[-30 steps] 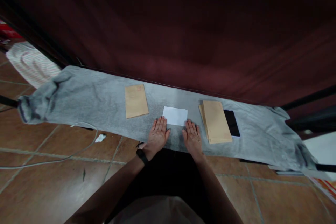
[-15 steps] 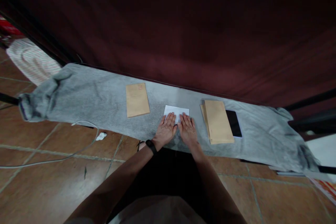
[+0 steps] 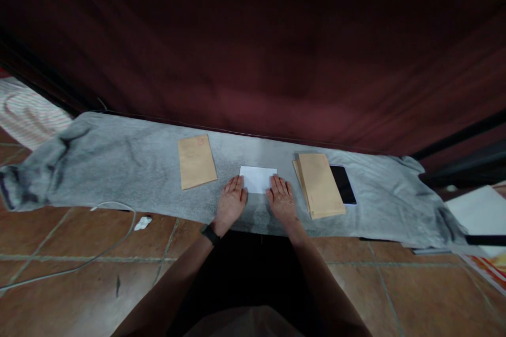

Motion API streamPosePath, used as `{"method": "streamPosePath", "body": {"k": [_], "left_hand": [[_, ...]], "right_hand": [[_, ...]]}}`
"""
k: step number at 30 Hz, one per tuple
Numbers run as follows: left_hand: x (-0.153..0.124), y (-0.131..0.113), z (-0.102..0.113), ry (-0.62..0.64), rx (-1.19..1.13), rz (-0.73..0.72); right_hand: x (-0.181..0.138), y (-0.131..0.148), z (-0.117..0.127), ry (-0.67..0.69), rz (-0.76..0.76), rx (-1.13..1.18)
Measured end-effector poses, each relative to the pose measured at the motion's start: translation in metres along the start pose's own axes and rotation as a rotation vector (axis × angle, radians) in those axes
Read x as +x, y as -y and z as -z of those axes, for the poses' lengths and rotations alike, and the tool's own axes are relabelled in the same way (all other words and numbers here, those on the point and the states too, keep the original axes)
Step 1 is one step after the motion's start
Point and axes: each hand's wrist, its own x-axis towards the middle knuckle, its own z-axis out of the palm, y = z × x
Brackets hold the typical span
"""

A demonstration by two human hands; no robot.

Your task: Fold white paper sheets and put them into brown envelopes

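A small white sheet of paper [image 3: 258, 179], perhaps folded, lies flat on the grey cloth [image 3: 138, 168] in front of me. My left hand [image 3: 232, 198] rests palm down at the paper's left edge, fingers stretched out. At the right edge my right hand [image 3: 281, 197] lies flat too, its fingertips touching or just beside the paper. Neither hand grips anything. A single brown envelope [image 3: 196, 161] lies to the left of my left hand. To the right of my right hand is a small stack of brown envelopes [image 3: 322, 184].
A dark-screened phone [image 3: 343, 184] lies partly under the envelope stack. Behind the cloth-covered surface hangs a dark red curtain [image 3: 253, 100]. On the tiled floor at left are a pale cable [image 3: 114, 245] and a crumpled white scrap [image 3: 143, 222].
My hands have slid apart, the left one to the left, from on top of the paper to its two side edges, uncovering its middle. The camera view has shifted slightly.
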Motion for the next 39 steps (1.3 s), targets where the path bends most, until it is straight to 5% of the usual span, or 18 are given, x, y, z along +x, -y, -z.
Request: {"method": "streamPosePath", "body": {"k": [12,18,24,29,34,39], "left_hand": [[0.027,0.003,-0.01,-0.037,-0.722,0.439],[0.023,-0.015,0.011,0.003,-0.997,0.479],[0.021,-0.027,0.044,-0.026,-1.199,0.378],[0.012,-0.024,0.025,0.102,-1.139,0.438],[0.012,-0.007,-0.004,0.043,-0.998,0.355],[0.029,0.017,-0.002,0.09,-0.703,0.156]], "right_hand": [[-0.008,0.011,0.007,0.058,0.098,0.048],[-0.008,0.033,0.016,0.065,0.081,0.144],[0.014,0.047,0.032,-0.096,-0.24,0.819],[0.022,0.057,0.022,-0.208,-0.508,1.37],[0.004,0.042,-0.001,-0.188,-0.507,1.22],[-0.013,0.016,0.0,-0.346,-0.457,0.792]]}}
